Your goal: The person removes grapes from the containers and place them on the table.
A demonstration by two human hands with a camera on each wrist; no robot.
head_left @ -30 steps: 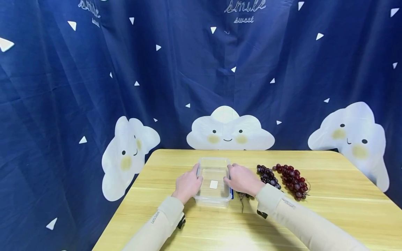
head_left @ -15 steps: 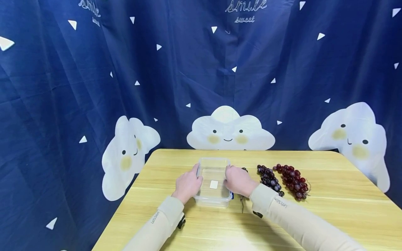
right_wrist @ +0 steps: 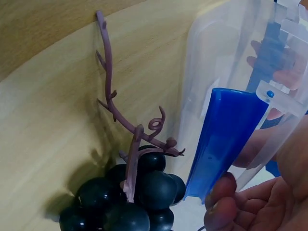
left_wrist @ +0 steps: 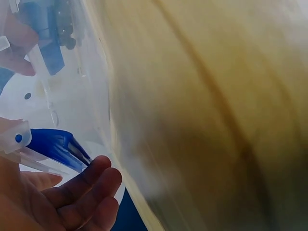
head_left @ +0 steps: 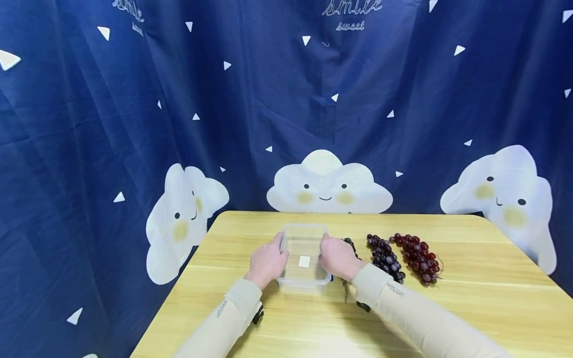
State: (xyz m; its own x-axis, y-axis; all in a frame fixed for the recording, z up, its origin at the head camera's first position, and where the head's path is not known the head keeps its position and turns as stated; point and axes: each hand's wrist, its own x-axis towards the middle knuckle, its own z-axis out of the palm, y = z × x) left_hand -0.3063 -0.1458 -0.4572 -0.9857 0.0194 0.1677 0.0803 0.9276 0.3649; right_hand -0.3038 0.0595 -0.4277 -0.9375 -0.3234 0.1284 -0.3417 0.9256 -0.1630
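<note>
A clear rectangular food container with a small white label stands on the table, between both hands. My left hand grips its left side, thumb over the top edge. In the left wrist view, the fingertips touch a blue latch that sticks out from the rim. On the opposite side, my right hand holds the rim, with fingers curled below it. The right wrist view has another blue latch hanging outward against those fingers. Close beside it lies a bunch of dark grapes with a purplish stem, mostly hidden by the hand from above.
Right of the right hand lie a second bunch of dark grapes and a bunch of red grapes. The light wooden table has rounded back corners. A blue curtain with clouds hangs behind it.
My right hand has shifted slightly left and inward along the container's edge, showing more of the dark grapes. My left hand and the container have stayed in place.
</note>
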